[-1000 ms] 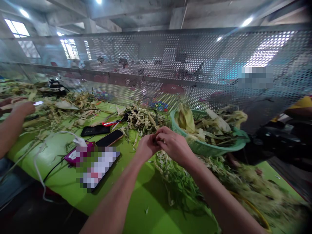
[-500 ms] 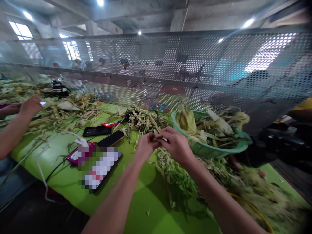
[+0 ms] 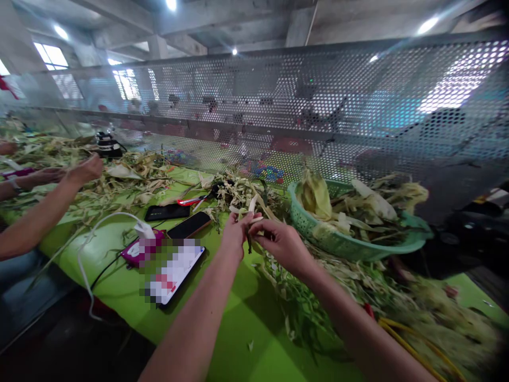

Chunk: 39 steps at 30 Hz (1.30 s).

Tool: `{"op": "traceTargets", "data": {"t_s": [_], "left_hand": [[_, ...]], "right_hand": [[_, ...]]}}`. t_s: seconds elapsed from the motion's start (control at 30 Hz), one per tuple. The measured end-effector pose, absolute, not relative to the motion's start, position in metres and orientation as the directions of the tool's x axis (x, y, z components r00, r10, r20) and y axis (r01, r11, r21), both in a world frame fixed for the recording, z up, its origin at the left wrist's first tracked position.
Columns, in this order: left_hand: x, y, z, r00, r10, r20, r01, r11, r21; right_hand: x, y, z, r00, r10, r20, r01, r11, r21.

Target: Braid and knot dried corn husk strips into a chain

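While left hand (image 3: 237,231) and right hand (image 3: 283,244) pinch pale husk strips (image 3: 253,204) left of the green plastic basket (image 3: 353,251), uneven pulling could tear them.

The bench (image 3: 234,329) is lying open nearer than the left hand (image 3: 237,233) and right hand (image 3: 280,244); smartphones (image 3: 189,225) are obstructing the left, a green plastic basket (image 3: 358,250) the right, a perforated metal screen (image 3: 246,79) the far side.

A plain lime-green table (image 3: 258,323) carries a mint-green, hole-patterned oval plastic basket (image 3: 350,250) near its far edge; the slender plant strip (image 3: 252,204) is creamy white.
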State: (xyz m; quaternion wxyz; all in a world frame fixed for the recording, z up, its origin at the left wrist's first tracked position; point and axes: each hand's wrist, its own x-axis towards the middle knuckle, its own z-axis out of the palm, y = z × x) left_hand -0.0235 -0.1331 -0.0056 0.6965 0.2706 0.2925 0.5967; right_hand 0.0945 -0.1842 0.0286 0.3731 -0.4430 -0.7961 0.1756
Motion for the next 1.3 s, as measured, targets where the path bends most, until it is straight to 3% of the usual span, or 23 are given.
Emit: {"op": "traceTargets", "data": {"t_s": [0.2,0.43,0.7,1.0,1.3], "left_hand": [[-0.029,-0.134,-0.002,0.111,0.975,-0.194,-0.607,0.221,0.764],[-0.027,-0.136,0.000,0.123,0.967,-0.225,-0.569,0.254,0.782],[-0.024,-0.138,-0.001,0.106,0.965,-0.238,-0.595,0.253,0.763],[-0.026,-0.137,0.004,0.096,0.959,-0.267,-0.591,0.271,0.760],[-0.022,-0.139,0.002,0.091,0.954,-0.284,-0.609,0.279,0.742]], "right_hand": [[0.096,-0.181,0.025,-0.522,0.747,0.413,0.782,0.612,-0.119],[0.088,-0.183,0.017,-0.464,0.790,0.402,0.879,0.467,0.097],[0.079,-0.182,-0.002,-0.436,0.785,0.440,0.897,0.416,0.146],[0.090,-0.178,-0.001,-0.346,0.736,0.581,0.879,0.472,-0.075],[0.082,-0.185,0.004,-0.384,0.739,0.554,0.900,0.433,0.046]]}}
